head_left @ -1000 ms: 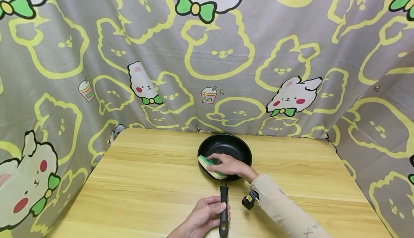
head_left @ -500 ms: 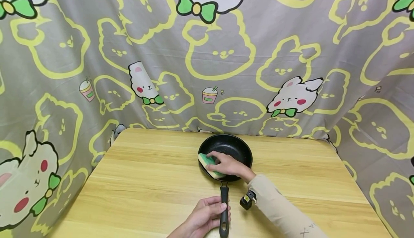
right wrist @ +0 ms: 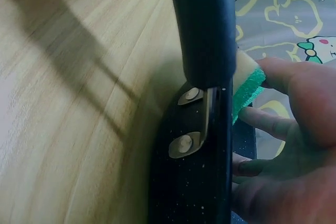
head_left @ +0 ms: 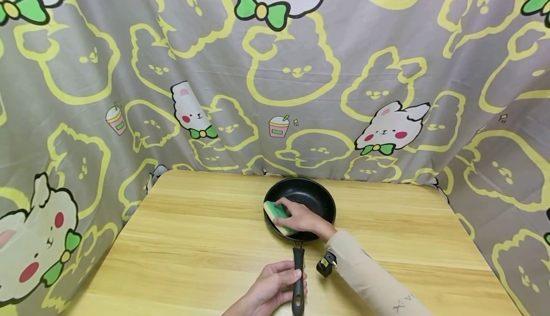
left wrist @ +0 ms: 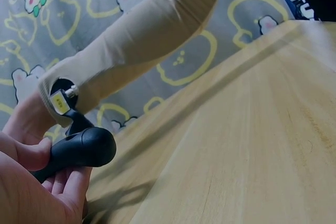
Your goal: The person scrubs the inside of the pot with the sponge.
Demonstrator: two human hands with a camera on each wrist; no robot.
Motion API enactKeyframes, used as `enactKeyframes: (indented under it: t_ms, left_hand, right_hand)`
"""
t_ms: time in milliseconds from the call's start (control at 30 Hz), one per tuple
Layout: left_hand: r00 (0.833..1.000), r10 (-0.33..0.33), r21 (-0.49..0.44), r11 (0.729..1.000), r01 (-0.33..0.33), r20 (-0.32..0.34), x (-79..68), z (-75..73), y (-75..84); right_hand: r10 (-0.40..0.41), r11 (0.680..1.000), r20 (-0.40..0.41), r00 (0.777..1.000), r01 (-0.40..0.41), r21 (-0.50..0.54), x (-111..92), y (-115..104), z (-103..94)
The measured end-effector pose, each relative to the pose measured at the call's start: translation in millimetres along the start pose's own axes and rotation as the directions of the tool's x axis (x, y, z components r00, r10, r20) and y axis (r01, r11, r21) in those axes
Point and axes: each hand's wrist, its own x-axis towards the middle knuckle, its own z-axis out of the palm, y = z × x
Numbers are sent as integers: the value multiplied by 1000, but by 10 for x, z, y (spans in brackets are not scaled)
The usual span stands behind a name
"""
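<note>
A black frying pan (head_left: 315, 196) stands near the table's back edge, its dark handle (head_left: 298, 278) toward the person. The left hand (head_left: 272, 287) grips that handle, thumb on top and fingers beneath; the left wrist view shows the rounded handle end (left wrist: 97, 147) in its hold. Inside the pan, at the left of its bowl, the right hand (head_left: 301, 218) holds a sponge (head_left: 275, 213) with a green scouring face up and a cream foam side. In the right wrist view the sponge (right wrist: 248, 82) shows behind the pan's rim, pinched by thumb and fingers, partly hidden.
A light wooden table (head_left: 185, 239) carries the pan. A patterned grey curtain (head_left: 223, 68) hangs close along the back and both sides. A small black camera (head_left: 326, 264) is strapped at the right wrist, beside the beige sleeve (head_left: 369, 273).
The right hand and sponge have shifted slightly up along the pan's left side, with the forearm moving a little left. The left hand keeps its grip and the pan stays almost still.
</note>
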Motion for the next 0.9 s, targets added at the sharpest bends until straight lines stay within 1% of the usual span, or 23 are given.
enactKeyframes:
  t_ms: [267, 433, 733, 900]
  left_hand:
    - [1000, 5, -2, 1000, -5, -5, -7, -3, -3]
    - [1000, 7, -6, 1000, -7, -7, -10, 0, -7]
    - [1000, -6, -10, 1000, 5, -3, -11, -5, -7]
    - [1000, 1, -8, 1000, -1, 0, -11, -4, -6]
  right_hand:
    - [-19, 999, 3, 1000, 19, -42, 18, -23, -13]
    - [-22, 998, -21, 1000, 21, -65, 27, -32, 3]
    - [1, 991, -50, 999, -7, -130, 68, -6, 8]
    - [25, 989, -74, 997, -36, -144, 95, 25, -18]
